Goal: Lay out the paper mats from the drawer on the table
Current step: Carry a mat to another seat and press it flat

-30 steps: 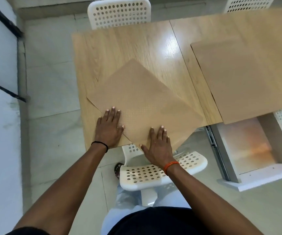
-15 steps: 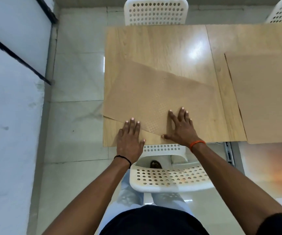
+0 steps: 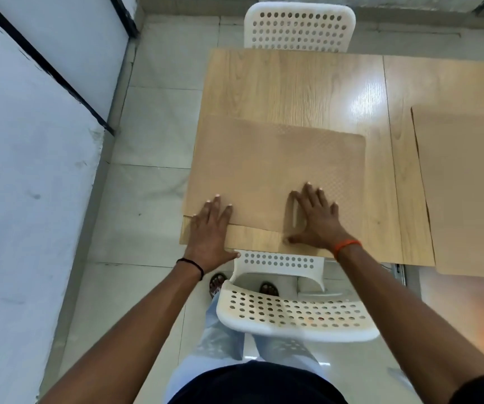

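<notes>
Evidently the paper mat (image 3: 275, 170) was pinned beneath flat, spread fingers of the left hand (image 3: 210, 228) and right hand (image 3: 315, 220); squaring it to the table (image 3: 293, 88) seemed intended.

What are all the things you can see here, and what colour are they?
paper mats: 2, tan; one under both hands at the table's left end, one at the right, overhanging the near edge
table: 1, light wood, centre
chairs: 2, white with holes; one at the near side, one at the far side
floor: pale tiles
wall: white, left
wristbands: 2; black on left wrist, orange on right
hands: 2; left hand and right hand, flat on the mat
</notes>
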